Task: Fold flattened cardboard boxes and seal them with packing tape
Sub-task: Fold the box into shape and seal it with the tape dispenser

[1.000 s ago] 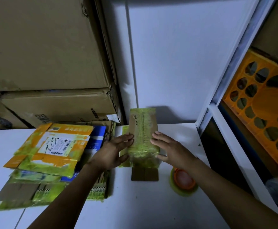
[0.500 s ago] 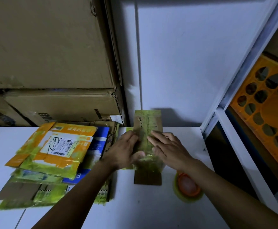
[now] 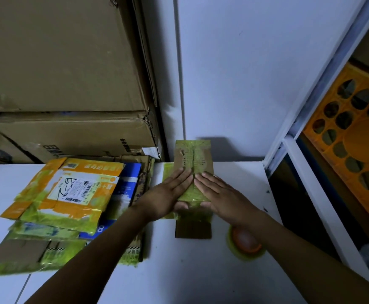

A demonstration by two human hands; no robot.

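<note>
Fingers (image 3: 182, 175) flat, my left hand (image 3: 168, 194) and right hand (image 3: 219, 194) smooth the small cardboard box's (image 3: 193, 157) taped seam; tape roll (image 3: 246, 243) likely next.

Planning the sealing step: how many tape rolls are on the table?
1. The tape roll lies flat on the table, right of the small box, partly covered by the right arm. More could be hidden under the flattened-box pile.

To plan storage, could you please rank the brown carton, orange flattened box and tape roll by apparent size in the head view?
1. brown carton, clearly largest though farthest.
2. orange flattened box.
3. tape roll, partly hidden.
</note>
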